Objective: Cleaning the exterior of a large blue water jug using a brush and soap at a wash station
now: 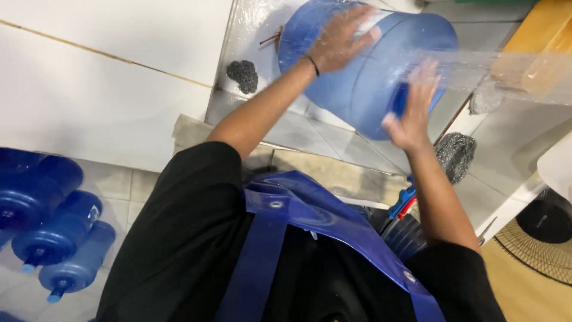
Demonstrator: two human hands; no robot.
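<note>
A large blue water jug [369, 65] lies tilted on its side over a wet tiled counter [298, 128], steadied between two hands. The left hand [341, 39] is spread flat on the jug's upper wall; the right hand [411, 110], blurred, presses open against its lower end. Two steel wool pads [242, 76] [456, 154] rest on the counter on either side. More blue jugs [50, 229] lie on the floor at left.
</note>
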